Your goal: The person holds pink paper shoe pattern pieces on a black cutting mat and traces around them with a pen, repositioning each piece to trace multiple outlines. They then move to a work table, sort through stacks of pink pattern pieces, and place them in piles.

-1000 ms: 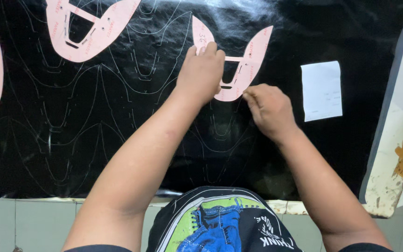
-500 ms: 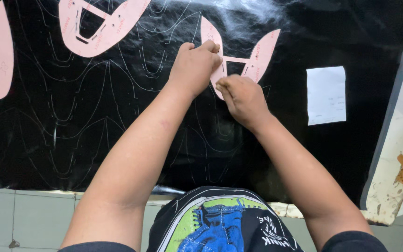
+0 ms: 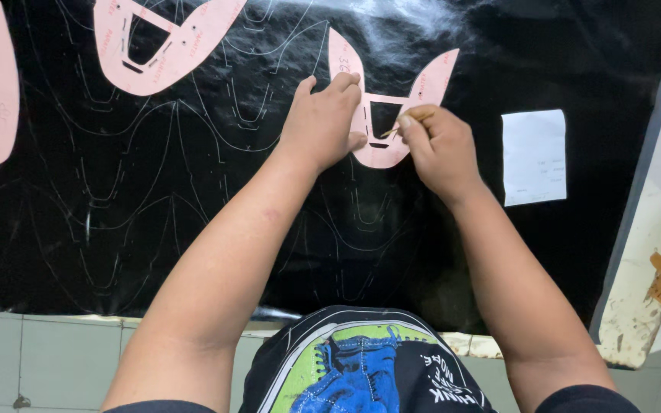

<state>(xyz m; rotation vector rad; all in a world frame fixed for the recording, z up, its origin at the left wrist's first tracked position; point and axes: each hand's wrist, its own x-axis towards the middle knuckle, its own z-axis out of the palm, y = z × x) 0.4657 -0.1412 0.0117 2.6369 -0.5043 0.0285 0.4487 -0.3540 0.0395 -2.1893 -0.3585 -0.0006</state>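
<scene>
Pink card template (image 3: pixel 386 130), shaped with two pointed wings, lies flat on the black sheet (image 3: pixel 193 229) and is pinned under the left hand (image 3: pixel 323 122), whose fingers are spread flat across its left wing. Just beside it, the right hand (image 3: pixel 437 149) pinches a thin marking stick (image 3: pixel 403 126) between thumb and fingertips, its tip at the template's inner cut-out. Traced pale outlines cover the sheet. Two more pink templates (image 3: pixel 166 42) lie farther left, and a white paper slip (image 3: pixel 533 157) lies to the right.
</scene>
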